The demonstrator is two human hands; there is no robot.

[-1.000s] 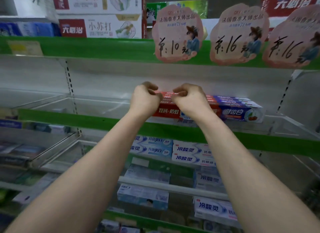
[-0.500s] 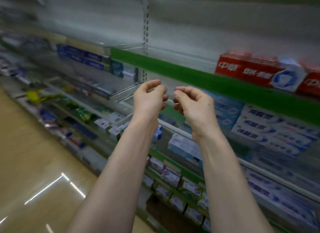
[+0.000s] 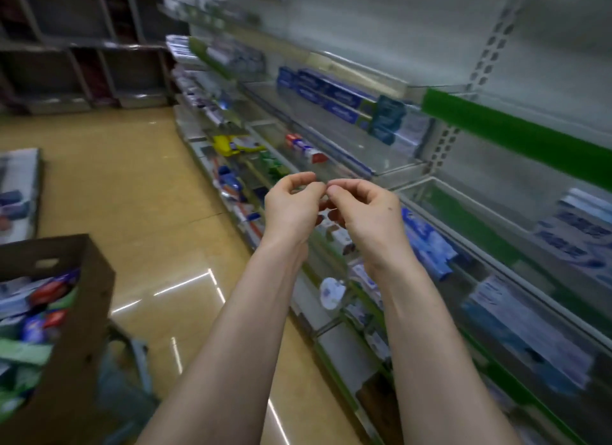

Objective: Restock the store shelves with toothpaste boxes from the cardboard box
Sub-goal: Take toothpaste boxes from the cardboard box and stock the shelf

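The view has swung left since a second ago, when both hands pressed a red toothpaste carton onto the shelf; that carton is out of sight now. The left hand (image 3: 291,209) and right hand (image 3: 372,214) hang at the centre, clear of the shelves (image 3: 503,130) that run from 12 to 4 o'clock. Their fingers (image 3: 299,178) are loosely curled and narrow, holding nothing, the tips of the two hands almost meeting. The cardboard box (image 3: 84,299) has come into view at 8 o'clock, above the tan floor (image 3: 132,186), with blurred toothpaste boxes (image 3: 43,300) heaped inside. Blue cartons (image 3: 331,93) lie on a shelf at 1 o'clock
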